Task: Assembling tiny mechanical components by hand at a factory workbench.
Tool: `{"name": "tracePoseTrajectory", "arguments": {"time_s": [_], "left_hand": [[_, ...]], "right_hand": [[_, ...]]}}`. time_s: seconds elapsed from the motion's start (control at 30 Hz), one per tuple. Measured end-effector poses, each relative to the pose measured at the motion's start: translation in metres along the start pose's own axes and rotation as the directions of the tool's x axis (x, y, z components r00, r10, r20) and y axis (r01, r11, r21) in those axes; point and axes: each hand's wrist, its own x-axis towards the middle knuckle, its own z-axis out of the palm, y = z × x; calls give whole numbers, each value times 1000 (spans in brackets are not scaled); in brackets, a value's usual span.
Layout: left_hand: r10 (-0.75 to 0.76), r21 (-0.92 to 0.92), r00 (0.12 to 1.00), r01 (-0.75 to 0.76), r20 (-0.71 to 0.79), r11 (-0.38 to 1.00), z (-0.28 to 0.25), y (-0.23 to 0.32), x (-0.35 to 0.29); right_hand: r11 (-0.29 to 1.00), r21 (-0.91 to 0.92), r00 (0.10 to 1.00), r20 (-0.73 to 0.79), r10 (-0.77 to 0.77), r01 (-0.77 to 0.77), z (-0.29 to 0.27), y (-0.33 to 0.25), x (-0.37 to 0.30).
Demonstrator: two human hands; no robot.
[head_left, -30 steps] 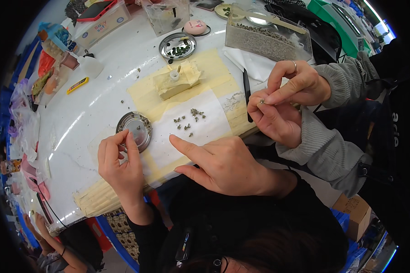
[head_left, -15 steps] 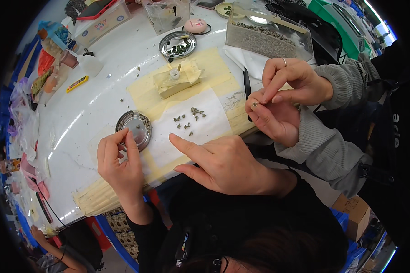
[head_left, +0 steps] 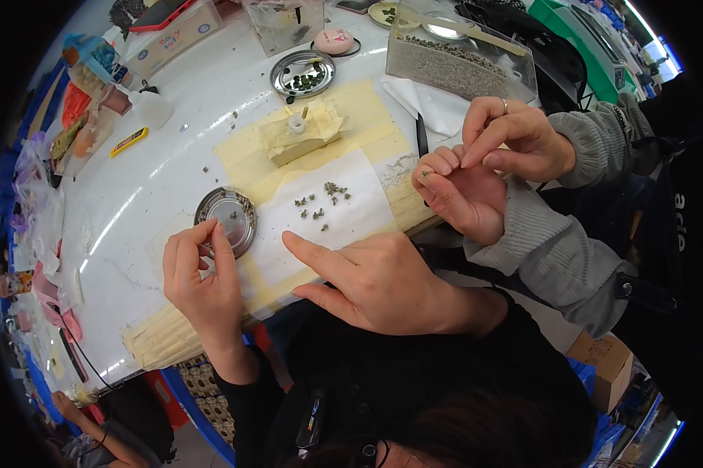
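My left hand (head_left: 203, 273) is pinched at the near edge of a round metal dish (head_left: 252, 227) with small grey-brown pieces along its rim. Whatever its fingertips may hold is hidden. Over the near part of a white paper sheet (head_left: 359, 175) hovers my right hand (head_left: 379, 281), index finger stretched out and thumb apart, holding nothing. Several small dark grey pieces (head_left: 318, 213) lie scattered on the paper, just beyond that index fingertip. To the right, a co-worker's hands (head_left: 484, 168) in grey sleeves come together, a tiny piece (head_left: 425, 175) resting on one fingertip.
Beyond the paper sits a tape-covered block (head_left: 301, 144) with a small white cup on it. Farther back are a metal dish of dark green pieces (head_left: 305, 74) and a clear bin of grey granules (head_left: 461, 70). A yellow box cutter (head_left: 129, 142) lies at the left.
The view has shifted slightly. My hands keep nearly the same poses. The co-worker's upper hand has moved a little to the right, while the other hand has tilted.
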Motion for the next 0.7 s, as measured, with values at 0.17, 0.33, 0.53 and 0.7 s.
{"name": "tracePoseTrajectory", "arguments": {"time_s": [0.17,0.33,0.53,0.7], "left_hand": [[20,1,1000,-20,-9,1000,1,1,2],[81,4,994,-81,-76,997,-4,9,1],[149,-478,986,-99,68,873,31,65,-9],[72,-723,976,104,208,683,71,92,-2]], "right_hand": [[996,-46,980,-176,-87,80,-10,0,0],[960,-237,842,-478,-250,151,-32,13,-18],[976,-165,833,-513,-209,143,-42,22,-44],[966,-99,817,-518,-255,239,-34,26,-46]]}}
